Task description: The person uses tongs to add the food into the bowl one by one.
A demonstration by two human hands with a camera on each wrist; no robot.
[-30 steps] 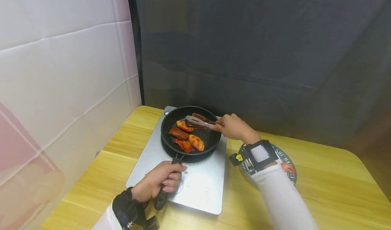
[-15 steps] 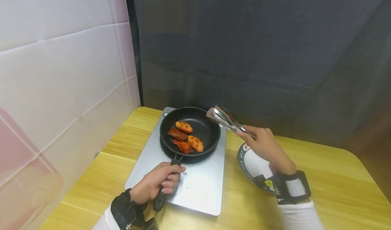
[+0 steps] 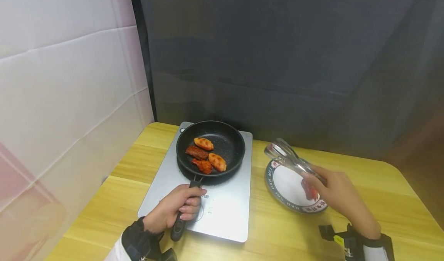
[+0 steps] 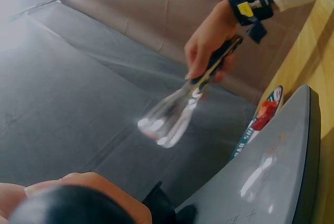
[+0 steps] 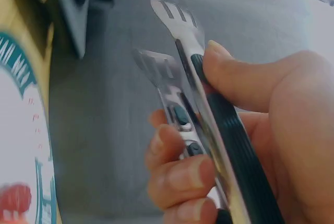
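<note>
1. My right hand [image 3: 341,193] has fingers and thumb clamped on the tongs [image 5: 235,161], held up off the table near the plate, their tips apart.
2. My left hand [image 3: 178,207] has its fingers wrapped round the pan handle [image 3: 178,229].
3. The black pan [image 3: 230,147] sits on the silver cooker [image 3: 229,214], four browned food pieces [image 3: 217,162] towards its left.
4. Right of the cooker, the plate [image 3: 286,187] rests on the wooden table [image 3: 274,230], red meat [image 3: 310,190] on its right side.
</note>
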